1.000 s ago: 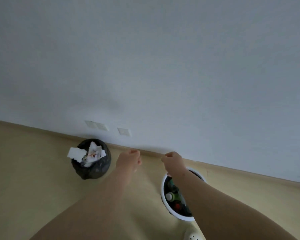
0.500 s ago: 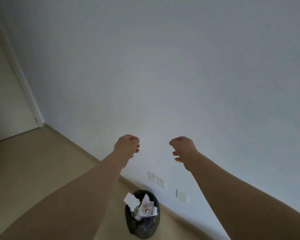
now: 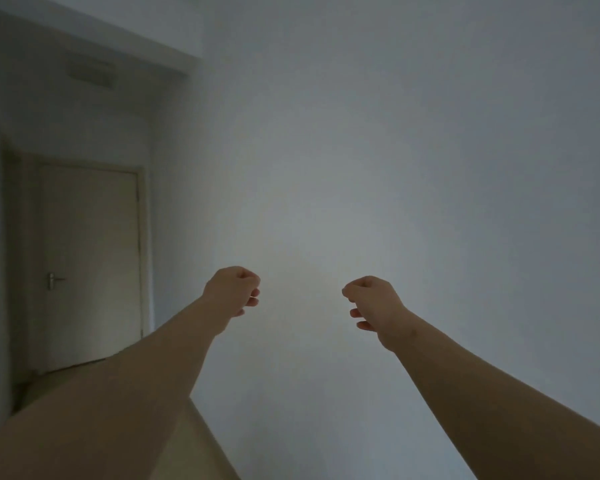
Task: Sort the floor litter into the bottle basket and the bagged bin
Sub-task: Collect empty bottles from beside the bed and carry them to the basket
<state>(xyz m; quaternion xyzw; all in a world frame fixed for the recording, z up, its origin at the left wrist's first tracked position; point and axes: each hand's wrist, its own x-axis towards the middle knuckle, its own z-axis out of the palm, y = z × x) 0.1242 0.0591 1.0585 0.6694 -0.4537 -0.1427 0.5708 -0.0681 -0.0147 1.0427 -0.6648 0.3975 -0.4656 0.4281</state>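
I see a closed door at nine o'clock, a vent at eleven, and pale wall from twelve through four.

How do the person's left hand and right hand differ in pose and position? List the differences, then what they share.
The left hand sits slightly higher in the picture than the right hand. The left hand's fingers bunch close; the right hand's fingers show gaps. The left forearm crosses the door's corner; the right forearm lies before bare wall. Both hands are curled, raised and empty.
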